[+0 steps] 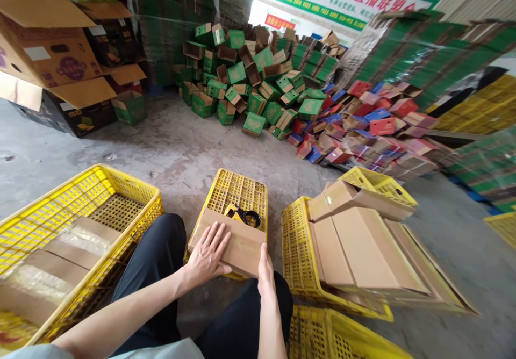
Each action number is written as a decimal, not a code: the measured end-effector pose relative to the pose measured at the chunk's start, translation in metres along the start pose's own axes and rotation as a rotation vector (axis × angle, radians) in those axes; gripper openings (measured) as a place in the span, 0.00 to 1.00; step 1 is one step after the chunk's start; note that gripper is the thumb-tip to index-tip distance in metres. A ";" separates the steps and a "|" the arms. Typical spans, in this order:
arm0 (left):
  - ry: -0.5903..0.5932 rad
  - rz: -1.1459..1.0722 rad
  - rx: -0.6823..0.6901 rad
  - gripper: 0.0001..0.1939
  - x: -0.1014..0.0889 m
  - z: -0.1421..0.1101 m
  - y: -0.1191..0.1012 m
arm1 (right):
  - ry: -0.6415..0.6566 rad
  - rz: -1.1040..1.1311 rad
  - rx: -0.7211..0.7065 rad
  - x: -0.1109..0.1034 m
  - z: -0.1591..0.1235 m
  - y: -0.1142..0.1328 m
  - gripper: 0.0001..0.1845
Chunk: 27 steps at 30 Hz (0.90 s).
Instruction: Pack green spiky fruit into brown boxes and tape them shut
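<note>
A closed brown cardboard box (239, 249) lies across the near end of an upturned yellow plastic crate (217, 187), between my knees. My left hand (209, 249) rests flat on the box's top, fingers stretched out and a little apart. Around the right end of the box, my right hand (264, 267) is closed, with its fingertips partly hidden. Just beyond the box, a tape dispenser (237, 213) with a yellow body and a dark ring lies on the crate, touching or nearly touching the box.
Left stands a yellow crate (155, 200) with taped boxes (60, 262) inside. On my right, another yellow crate (296, 241) bears flattened cardboard cartons (363, 246). Ahead are heaps of green boxes (253, 122) and red boxes (382, 126); large open cartons (52, 52) stand at back left.
</note>
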<state>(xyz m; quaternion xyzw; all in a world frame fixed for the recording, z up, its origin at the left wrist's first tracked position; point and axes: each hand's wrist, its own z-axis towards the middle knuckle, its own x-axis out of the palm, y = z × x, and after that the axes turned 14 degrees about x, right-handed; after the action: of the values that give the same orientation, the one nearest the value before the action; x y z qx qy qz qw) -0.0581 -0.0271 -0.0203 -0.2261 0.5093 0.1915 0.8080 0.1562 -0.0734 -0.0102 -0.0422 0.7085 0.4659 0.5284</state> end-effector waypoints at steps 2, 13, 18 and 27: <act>0.033 0.001 0.008 0.55 0.000 0.001 -0.001 | -0.010 -0.037 0.035 -0.005 0.009 0.004 0.49; 0.089 -0.031 0.037 0.46 -0.001 -0.002 0.006 | 0.095 -0.490 -0.432 0.023 -0.057 0.050 0.33; 0.020 -0.075 -0.006 0.44 -0.004 -0.013 0.029 | 0.070 -0.424 -0.375 0.011 -0.039 0.024 0.40; -0.268 -0.511 -0.449 0.39 0.020 -0.043 0.050 | 0.078 0.229 0.165 0.010 -0.013 -0.037 0.51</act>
<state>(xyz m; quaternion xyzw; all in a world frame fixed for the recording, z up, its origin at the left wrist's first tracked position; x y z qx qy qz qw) -0.1079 -0.0085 -0.0635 -0.4906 0.2713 0.1184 0.8196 0.1628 -0.0988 -0.0403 0.0644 0.7647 0.4613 0.4453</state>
